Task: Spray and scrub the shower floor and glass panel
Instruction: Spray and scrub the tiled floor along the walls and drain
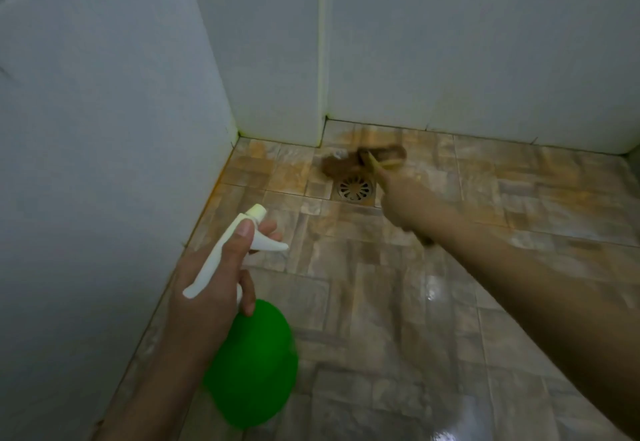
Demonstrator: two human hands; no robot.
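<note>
My left hand (214, 277) grips a green spray bottle (254, 368) by its white trigger head (239, 243), thumb along the top, nozzle aimed toward the far corner. My right hand (405, 205) holds the handle of a scrub brush (377, 160). The brush head is blurred and sits on the floor tiles (381, 302) just beyond the round metal drain (354, 189). Orange-brown stains mark the tiles around the brush, and the near floor looks wet and shiny.
Pale grey-white walls (104, 128) close the corner on the left and at the back, with a protruding column (277, 59) in the back corner. A white vertical strip (322, 42) runs down the back wall.
</note>
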